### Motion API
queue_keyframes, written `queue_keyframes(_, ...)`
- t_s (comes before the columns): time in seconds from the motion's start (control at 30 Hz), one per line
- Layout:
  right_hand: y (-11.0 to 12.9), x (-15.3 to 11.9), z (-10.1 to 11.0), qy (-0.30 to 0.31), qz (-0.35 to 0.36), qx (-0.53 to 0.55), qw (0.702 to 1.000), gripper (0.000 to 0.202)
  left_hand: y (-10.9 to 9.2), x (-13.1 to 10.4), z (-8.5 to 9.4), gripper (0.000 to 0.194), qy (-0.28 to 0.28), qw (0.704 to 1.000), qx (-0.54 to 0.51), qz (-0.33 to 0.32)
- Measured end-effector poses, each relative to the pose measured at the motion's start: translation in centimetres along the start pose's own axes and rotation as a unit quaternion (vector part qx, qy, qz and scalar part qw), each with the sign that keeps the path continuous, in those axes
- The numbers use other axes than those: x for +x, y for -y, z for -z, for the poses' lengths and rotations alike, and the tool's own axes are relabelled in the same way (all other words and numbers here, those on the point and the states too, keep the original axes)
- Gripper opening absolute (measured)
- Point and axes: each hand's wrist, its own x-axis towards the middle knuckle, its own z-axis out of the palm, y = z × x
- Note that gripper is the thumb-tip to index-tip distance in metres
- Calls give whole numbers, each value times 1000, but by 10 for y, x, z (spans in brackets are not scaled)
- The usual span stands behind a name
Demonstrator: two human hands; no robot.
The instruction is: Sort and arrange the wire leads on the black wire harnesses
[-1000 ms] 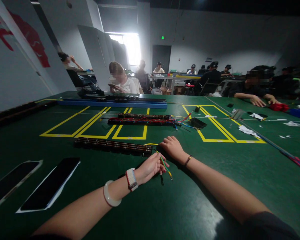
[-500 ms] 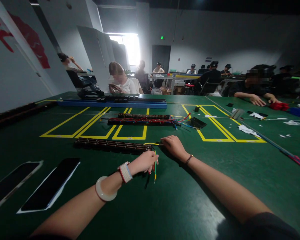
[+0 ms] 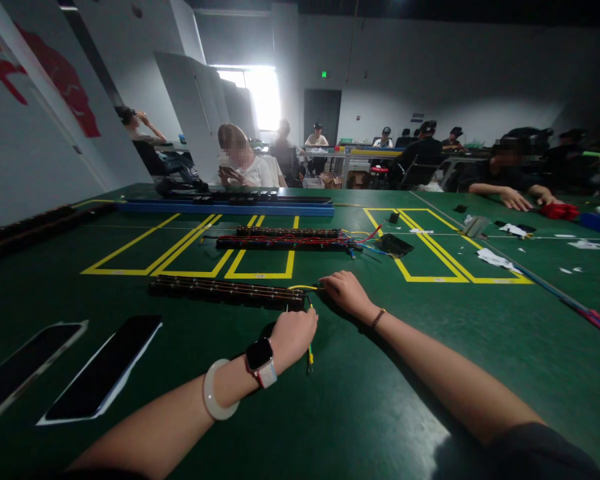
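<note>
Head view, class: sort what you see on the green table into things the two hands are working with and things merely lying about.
In hand:
- left hand gripping the green-yellow wire
- right hand at the yellow wire
- near black terminal strip, where both wires lead

Lying about:
- two phones
- far wired strips
- blue rail
- paper scraps

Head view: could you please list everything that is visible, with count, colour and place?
table: one, green with yellow lines, fills the foreground
near terminal strip: one, black, in front of the hands
far terminal strips: two, black with red wires, mid table
yellow-green wire: one, hanging below the left hand
phones: two, dark screens, near left
blue rail: one, far edge
black tray: one, right of the far strips
paper scraps: several, white, right side
other people: several, seated in the background
left hand: closed on the wire, watch and bangle on the wrist
right hand: at the near strip's right end
</note>
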Motion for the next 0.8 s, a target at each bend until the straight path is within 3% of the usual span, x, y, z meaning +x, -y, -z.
queue_keyframes(0.13,7,1,4,12,-2,3,1000,25,0,-1,-9,35,-60,994,-93,-9)
queue_keyframes(0.27,20,2,9,47,-13,45,998,49,-6,-6,-6,31,-140,951,-258,-96)
queue_keyframes(0.37,27,3,13,91,-14,65,994,68,-11,-9,1,34,-117,917,-358,-135)
queue_keyframes(0.47,26,6,18,129,-37,85,987,71,-12,-9,5,39,-14,875,-470,-115)
queue_keyframes(0.6,17,11,25,166,-73,152,972,47,-9,-2,2,39,133,760,-634,-44)
queue_keyframes(0.73,8,9,20,191,-116,272,936,33,-5,4,-3,34,154,629,-762,-3)
queue_keyframes(0.8,7,7,14,183,-139,315,921,31,-3,6,-5,31,153,580,-800,13)
